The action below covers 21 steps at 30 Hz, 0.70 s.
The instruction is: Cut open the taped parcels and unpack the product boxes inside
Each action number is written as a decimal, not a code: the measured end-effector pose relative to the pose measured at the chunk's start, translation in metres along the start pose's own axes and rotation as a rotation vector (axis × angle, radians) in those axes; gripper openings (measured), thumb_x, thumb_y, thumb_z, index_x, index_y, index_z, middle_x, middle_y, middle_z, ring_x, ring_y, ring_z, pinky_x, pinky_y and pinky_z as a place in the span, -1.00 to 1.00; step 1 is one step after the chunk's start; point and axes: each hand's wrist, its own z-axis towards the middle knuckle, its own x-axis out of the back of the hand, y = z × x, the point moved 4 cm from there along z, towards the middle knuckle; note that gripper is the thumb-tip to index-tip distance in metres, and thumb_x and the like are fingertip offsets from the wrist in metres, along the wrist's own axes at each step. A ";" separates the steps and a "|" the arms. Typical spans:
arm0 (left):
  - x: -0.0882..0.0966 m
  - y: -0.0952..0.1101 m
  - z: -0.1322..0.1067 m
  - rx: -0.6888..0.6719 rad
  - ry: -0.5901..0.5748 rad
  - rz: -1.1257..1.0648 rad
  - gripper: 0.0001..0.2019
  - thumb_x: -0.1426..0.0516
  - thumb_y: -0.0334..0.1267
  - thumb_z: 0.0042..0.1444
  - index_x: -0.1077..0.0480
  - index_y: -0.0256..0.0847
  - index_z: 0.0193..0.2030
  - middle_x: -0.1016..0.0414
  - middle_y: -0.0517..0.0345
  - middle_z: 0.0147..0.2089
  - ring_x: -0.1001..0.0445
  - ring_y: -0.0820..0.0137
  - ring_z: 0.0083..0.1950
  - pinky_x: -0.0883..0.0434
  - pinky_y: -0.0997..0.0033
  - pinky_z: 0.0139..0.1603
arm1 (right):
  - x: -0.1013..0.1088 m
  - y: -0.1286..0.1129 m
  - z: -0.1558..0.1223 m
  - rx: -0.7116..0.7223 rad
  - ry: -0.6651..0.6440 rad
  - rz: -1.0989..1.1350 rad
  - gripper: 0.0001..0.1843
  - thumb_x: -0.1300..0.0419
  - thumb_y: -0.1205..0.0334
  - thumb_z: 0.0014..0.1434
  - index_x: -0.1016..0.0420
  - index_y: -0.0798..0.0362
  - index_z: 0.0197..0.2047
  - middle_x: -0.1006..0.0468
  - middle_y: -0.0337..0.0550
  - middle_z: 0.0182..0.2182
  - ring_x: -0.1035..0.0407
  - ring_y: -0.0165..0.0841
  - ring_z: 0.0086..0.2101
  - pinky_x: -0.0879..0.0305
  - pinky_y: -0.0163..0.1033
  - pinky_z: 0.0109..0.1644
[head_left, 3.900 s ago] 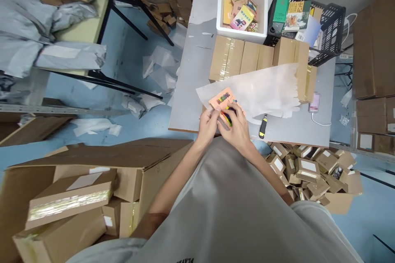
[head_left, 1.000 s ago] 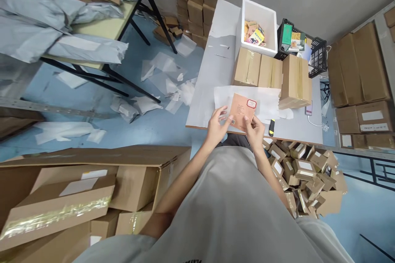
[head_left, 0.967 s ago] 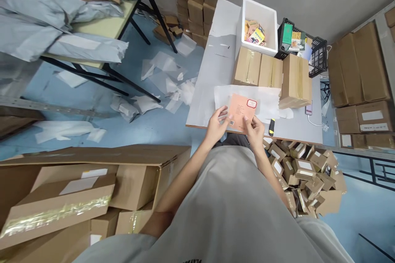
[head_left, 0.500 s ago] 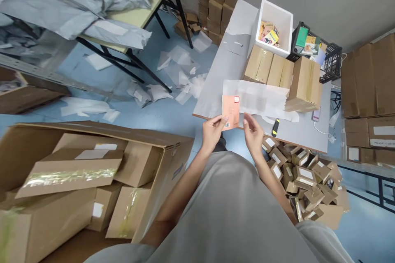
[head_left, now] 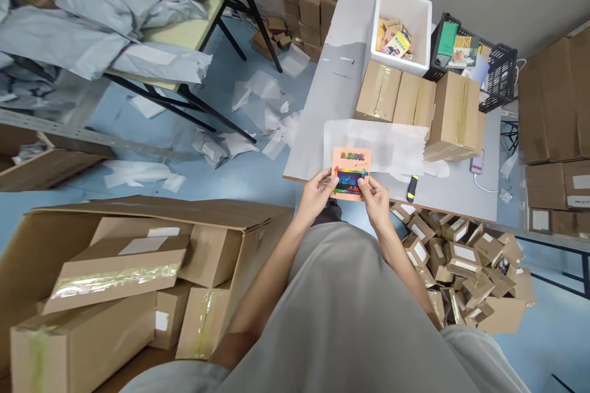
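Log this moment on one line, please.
left hand: holds book | right hand: holds book | book: illustrated side facing camera | paper: on table

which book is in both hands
The peach book, held between the left hand and right hand; the others sit in the white box and black crate.

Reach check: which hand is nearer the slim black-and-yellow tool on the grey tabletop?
Right. The right hand, holding the flat orange booklet by its right edge, is left of the tool; the left hand, at its left edge, is farther left.
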 end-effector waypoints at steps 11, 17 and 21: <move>-0.016 0.013 0.048 0.043 0.031 -0.153 -0.34 -0.55 0.40 -0.05 -0.72 -0.19 -0.15 -0.80 -0.02 -0.10 -0.74 0.15 -0.04 -0.66 0.18 0.08 | 0.008 -0.006 0.038 0.160 0.255 -0.143 -0.18 -0.37 -0.48 0.33 -0.70 0.04 0.31 -0.73 0.13 0.30 -0.63 0.01 0.32 -0.51 0.19 0.50; -0.046 0.044 0.033 -0.247 -0.056 0.124 -0.56 -0.40 0.23 0.31 -0.78 -0.12 -0.02 -0.79 -0.11 0.17 -0.73 0.04 0.23 -0.63 0.01 0.35 | -0.005 -0.006 0.038 0.110 0.197 -0.121 -0.30 -0.47 -0.38 0.26 -0.76 0.05 0.14 -0.81 0.11 0.16 -0.73 -0.02 0.12 -0.66 0.08 0.32; -0.040 0.051 0.044 -0.289 -0.074 0.177 -0.58 -0.40 0.15 0.33 -0.76 -0.11 0.11 -0.75 -0.14 0.25 -0.72 0.10 0.21 -0.65 0.05 0.30 | 0.010 -0.009 0.056 0.080 0.186 -0.072 -0.31 -0.44 -0.47 0.21 -0.76 0.04 -0.04 -0.86 0.03 -0.07 -0.75 -0.06 -0.09 -0.73 0.04 0.09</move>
